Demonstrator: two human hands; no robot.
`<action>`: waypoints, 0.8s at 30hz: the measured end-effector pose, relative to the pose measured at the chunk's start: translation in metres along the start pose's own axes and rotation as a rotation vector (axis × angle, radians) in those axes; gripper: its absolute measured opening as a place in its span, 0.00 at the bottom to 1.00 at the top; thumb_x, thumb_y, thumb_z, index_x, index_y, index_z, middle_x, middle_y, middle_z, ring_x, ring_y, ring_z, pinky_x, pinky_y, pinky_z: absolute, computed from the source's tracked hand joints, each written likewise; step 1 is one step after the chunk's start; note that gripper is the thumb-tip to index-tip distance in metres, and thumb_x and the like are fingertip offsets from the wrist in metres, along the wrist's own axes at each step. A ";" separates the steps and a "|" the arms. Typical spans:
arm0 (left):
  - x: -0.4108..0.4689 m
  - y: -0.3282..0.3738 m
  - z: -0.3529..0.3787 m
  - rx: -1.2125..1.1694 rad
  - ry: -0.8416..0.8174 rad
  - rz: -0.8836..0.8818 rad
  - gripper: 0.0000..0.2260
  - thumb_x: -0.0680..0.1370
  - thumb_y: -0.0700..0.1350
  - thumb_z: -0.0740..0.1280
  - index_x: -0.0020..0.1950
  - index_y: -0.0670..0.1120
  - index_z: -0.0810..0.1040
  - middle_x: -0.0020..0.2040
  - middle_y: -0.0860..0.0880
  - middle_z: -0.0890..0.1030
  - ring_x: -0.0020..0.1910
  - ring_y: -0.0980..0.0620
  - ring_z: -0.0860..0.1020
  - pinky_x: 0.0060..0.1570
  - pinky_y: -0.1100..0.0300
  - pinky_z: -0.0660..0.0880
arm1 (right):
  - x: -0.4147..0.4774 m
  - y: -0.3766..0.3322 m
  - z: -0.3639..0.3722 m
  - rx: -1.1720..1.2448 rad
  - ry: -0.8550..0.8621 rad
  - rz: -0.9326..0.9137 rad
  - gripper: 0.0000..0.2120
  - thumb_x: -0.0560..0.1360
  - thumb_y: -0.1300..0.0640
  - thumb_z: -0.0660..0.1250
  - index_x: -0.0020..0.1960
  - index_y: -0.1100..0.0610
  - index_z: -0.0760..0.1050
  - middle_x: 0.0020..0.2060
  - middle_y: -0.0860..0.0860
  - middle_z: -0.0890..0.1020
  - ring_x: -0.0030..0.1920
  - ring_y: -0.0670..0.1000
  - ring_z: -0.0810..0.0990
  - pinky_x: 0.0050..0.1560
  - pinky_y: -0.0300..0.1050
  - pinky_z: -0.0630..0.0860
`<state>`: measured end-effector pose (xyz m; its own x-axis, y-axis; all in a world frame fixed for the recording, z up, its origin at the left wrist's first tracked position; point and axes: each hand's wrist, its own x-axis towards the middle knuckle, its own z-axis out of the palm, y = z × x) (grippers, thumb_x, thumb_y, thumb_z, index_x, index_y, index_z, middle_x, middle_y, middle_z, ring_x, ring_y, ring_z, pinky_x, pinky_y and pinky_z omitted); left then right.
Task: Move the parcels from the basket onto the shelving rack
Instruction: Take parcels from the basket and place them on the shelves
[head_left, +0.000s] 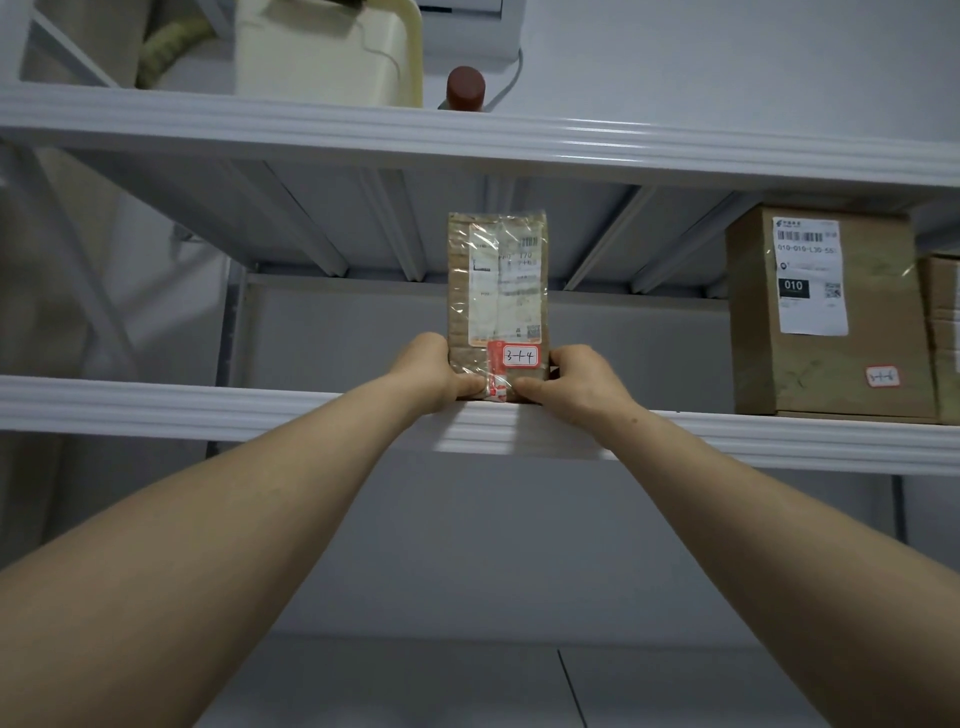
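Standing a parcel (497, 306) upright on the shelving rack (208, 410), I have both arms stretched up to the middle shelf in the head view. My left hand (431, 371) grips the parcel's lower left edge and my right hand (574, 382) grips its lower right edge, thumbs pressed on the front face near a small tag (520, 356) reading 3-1-4. The parcel's base sits at the shelf's front lip; whether its full weight rests there I cannot tell. Well to the right on the same shelf stands a larger box (826, 317) with a white shipping label. On the shelf above are a pale container (327, 52) and a brown cap (466, 87). The basket is out of view.

I judge this the placing step. Next I should push the parcel back from the lip, check it stands steady, then let go.
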<state>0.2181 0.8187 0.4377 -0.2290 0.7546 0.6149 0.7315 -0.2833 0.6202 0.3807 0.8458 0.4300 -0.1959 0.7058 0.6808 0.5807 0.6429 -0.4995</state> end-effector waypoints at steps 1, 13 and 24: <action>0.000 0.000 0.000 0.006 0.006 0.000 0.15 0.73 0.47 0.74 0.55 0.40 0.80 0.51 0.44 0.83 0.52 0.44 0.80 0.57 0.50 0.76 | 0.000 0.000 0.000 0.001 -0.002 -0.005 0.12 0.73 0.52 0.69 0.51 0.59 0.81 0.46 0.55 0.84 0.49 0.55 0.82 0.53 0.54 0.79; 0.001 0.000 0.004 -0.033 0.034 -0.036 0.13 0.72 0.44 0.74 0.53 0.39 0.80 0.50 0.43 0.83 0.52 0.44 0.80 0.54 0.53 0.75 | 0.000 0.002 0.005 0.015 0.001 -0.018 0.11 0.74 0.52 0.67 0.52 0.57 0.81 0.47 0.53 0.84 0.48 0.54 0.81 0.53 0.53 0.78; 0.001 0.002 0.003 -0.139 0.032 -0.071 0.17 0.69 0.47 0.77 0.53 0.40 0.80 0.48 0.46 0.83 0.48 0.50 0.80 0.50 0.56 0.77 | -0.002 0.000 0.004 0.040 0.032 0.031 0.21 0.74 0.45 0.68 0.60 0.58 0.72 0.46 0.50 0.78 0.47 0.51 0.76 0.44 0.46 0.75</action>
<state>0.2209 0.8208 0.4385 -0.2990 0.7570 0.5810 0.6176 -0.3106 0.7226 0.3776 0.8458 0.4261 -0.1524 0.7164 0.6808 0.5542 0.6323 -0.5413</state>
